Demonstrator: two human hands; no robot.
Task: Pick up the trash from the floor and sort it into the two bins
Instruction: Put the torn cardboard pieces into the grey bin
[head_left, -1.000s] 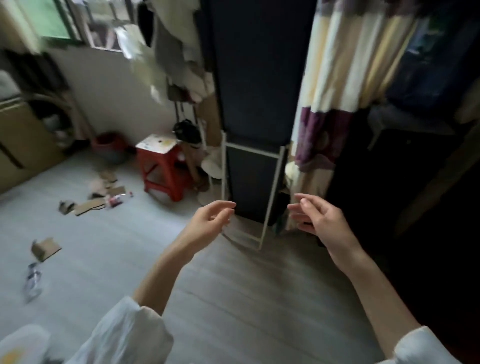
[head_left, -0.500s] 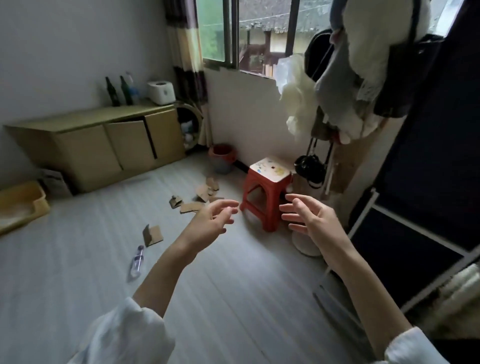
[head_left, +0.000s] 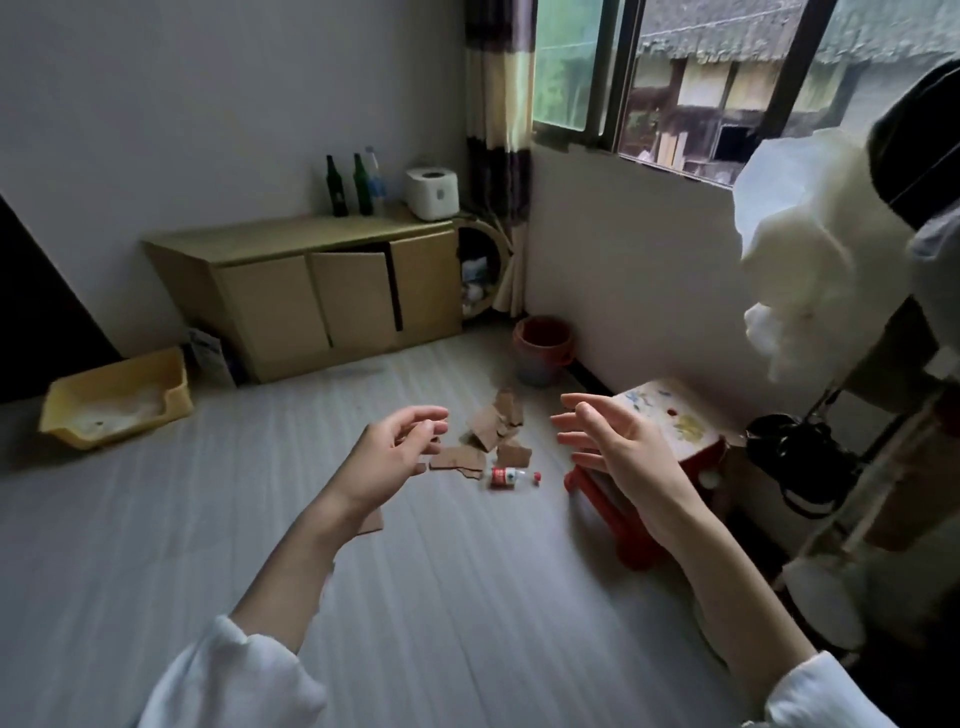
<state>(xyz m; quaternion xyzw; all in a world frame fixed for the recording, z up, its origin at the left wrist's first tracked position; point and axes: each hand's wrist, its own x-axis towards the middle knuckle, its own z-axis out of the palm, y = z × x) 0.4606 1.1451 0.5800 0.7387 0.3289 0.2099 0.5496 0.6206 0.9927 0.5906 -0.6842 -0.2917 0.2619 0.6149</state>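
**Trash lies ahead of both empty hands**

A scatter of torn brown cardboard pieces (head_left: 491, 434) is seen on the grey floor (head_left: 208, 519) beyond the fingertips, between the two hands; just beside it, nearer the right hand (head_left: 621, 449), a small clear plastic bottle with a red label (head_left: 511, 477) lies on its side, long axis running left to right; the left hand (head_left: 395, 457) is loosely curled, the right spread, nothing grasped by either; a forward reach is judged necessary.

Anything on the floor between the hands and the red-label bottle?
Nothing visible. The bottle lies on bare floor, in the gap between the left hand and right hand. Cardboard scraps lie beyond it; the red stool stands to its right.
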